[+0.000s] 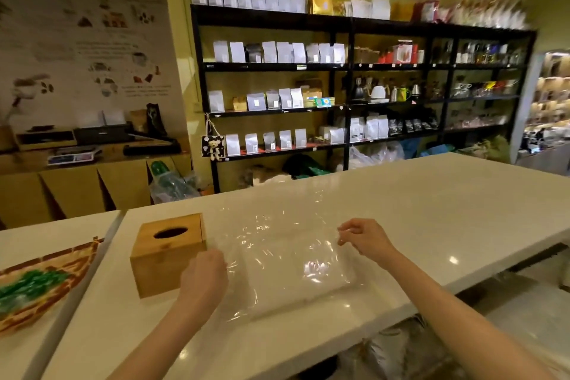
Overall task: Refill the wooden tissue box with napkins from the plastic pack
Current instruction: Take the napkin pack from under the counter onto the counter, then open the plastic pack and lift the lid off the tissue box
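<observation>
On the white bench (401,210), both hands (205,274) (362,236) pinch the plastic pack (287,262) at nine and two o'clock; likely light, slippery, floppy; bamboo tissue box (168,253) waits left.

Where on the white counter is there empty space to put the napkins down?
The white counter is bare to the right of the plastic pack and behind it, up to the far edge. Nearer you, there is bare room in front of the wooden tissue box. It is crowded where the box, pack and both hands meet.
</observation>
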